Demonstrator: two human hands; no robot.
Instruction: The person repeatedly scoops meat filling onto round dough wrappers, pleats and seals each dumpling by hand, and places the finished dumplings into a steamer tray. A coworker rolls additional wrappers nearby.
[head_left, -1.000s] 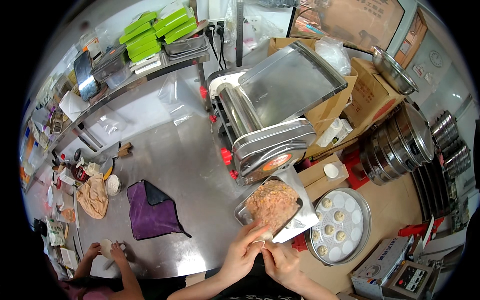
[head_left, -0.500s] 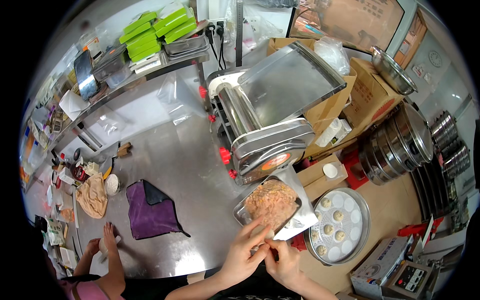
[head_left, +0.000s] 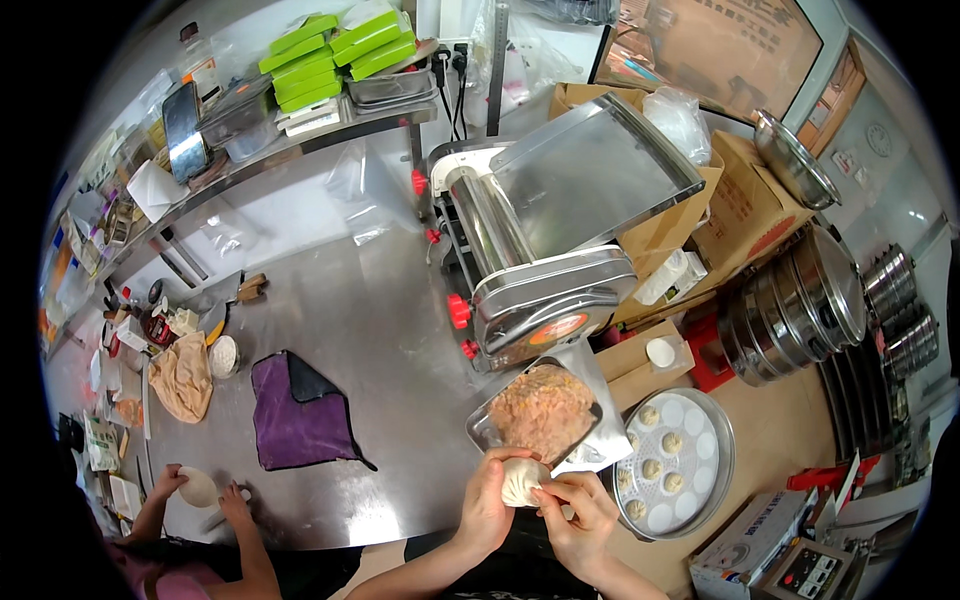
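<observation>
A pleated, pale dough bun (head_left: 522,482) sits between my two hands, just in front of a metal tray (head_left: 480,420) heaped with pinkish minced filling (head_left: 543,405). My left hand (head_left: 484,505) cups the bun from the left with curled fingers. Fingertips of my right hand (head_left: 578,518) pinch the bun's pleats at its right side. To the right is a round steamer (head_left: 727,470) with a perforated white liner, holding several small pleated buns (head_left: 672,442).
A steel roller machine (head_left: 555,280) stands behind the filling, with cardboard boxes (head_left: 740,200) and stacked steel pots (head_left: 790,310) rightward. A purple cloth (head_left: 300,420) lies on the counter (head_left: 370,300). At left, a co-worker's hands (head_left: 236,505) handle a round dough sheet (head_left: 198,488).
My fingers have shifted around the bun, which now shows its pleats more fully. The co-worker has raised the dough sheet with the left hand. The whole view has tilted slightly.
</observation>
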